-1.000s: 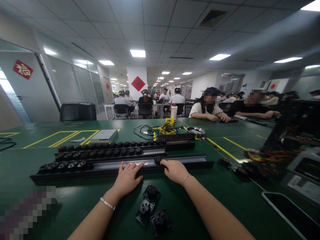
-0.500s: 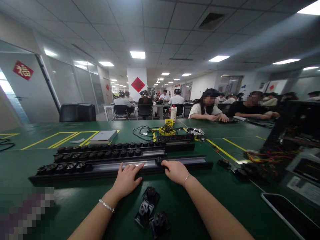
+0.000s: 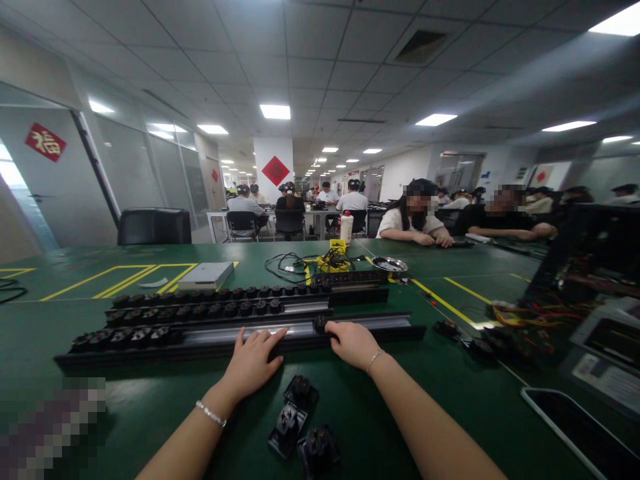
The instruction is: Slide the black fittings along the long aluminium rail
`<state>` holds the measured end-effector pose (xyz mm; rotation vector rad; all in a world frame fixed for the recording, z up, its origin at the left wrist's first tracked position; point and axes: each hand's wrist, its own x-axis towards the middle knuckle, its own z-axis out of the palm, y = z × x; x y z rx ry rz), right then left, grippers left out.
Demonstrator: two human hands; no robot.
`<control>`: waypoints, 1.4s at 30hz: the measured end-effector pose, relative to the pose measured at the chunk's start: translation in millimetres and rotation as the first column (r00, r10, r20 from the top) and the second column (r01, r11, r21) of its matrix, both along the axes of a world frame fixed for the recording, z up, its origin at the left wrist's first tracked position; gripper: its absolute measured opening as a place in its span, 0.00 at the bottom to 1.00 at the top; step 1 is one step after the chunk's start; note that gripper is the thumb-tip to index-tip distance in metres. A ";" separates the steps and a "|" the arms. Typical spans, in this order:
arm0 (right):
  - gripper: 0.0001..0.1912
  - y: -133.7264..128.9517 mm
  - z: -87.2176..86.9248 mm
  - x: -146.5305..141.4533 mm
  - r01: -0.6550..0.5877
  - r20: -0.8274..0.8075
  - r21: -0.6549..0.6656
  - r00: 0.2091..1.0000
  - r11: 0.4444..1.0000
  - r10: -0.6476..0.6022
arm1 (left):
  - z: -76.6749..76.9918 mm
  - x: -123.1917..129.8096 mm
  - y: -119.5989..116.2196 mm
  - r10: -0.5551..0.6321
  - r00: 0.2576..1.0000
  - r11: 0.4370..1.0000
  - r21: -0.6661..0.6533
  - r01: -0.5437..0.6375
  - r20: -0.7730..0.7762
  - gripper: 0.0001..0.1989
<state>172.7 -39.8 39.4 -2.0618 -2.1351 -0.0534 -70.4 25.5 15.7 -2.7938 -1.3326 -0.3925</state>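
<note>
The black module slides slightly toward three o'clock along the rail, leaving a wider gap to the row of modules at nine o'clock. The right hand pinches it—grip narrow, wrist bent; the left hand rests on the rail, grip wide.

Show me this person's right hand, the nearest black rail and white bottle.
Right hand (image 3: 355,345): head view, back of hand.
Nearest black rail (image 3: 303,329): head view, bare silvery channel.
White bottle (image 3: 346,230): head view, its body.
</note>
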 end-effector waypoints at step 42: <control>0.10 -4.0 3.9 22.4 0.039 -0.037 -0.007 0.999 0.999 -0.039 | -0.3 -0.3 0.5 -0.003 1.000 1.000 -0.012 0.003 0.000 0.27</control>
